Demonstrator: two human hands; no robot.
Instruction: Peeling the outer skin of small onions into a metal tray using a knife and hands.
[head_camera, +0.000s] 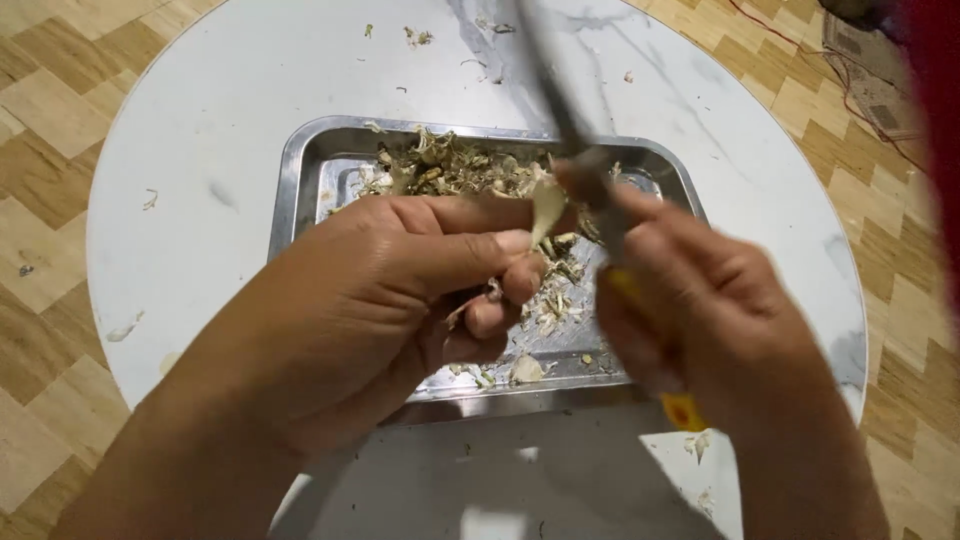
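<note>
Round white marble table (200, 200) is carrying a steel tray (300, 170) of peelings; over its near edge your left hand (390, 300) is pinching a pale clove (547, 205), your right hand (700, 300) gripping a blurred yellow-handled knife (600, 215), partly hidden.

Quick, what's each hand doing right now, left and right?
Left hand: closed, pinching a pale garlic clove over the metal tray.
Right hand: closed around a yellow-handled knife.

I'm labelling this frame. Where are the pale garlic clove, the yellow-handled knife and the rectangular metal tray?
pale garlic clove (546, 207), head view, on its flat middle.
yellow-handled knife (681, 410), head view, on the handle's end.
rectangular metal tray (288, 190), head view, on its left rim.
</note>
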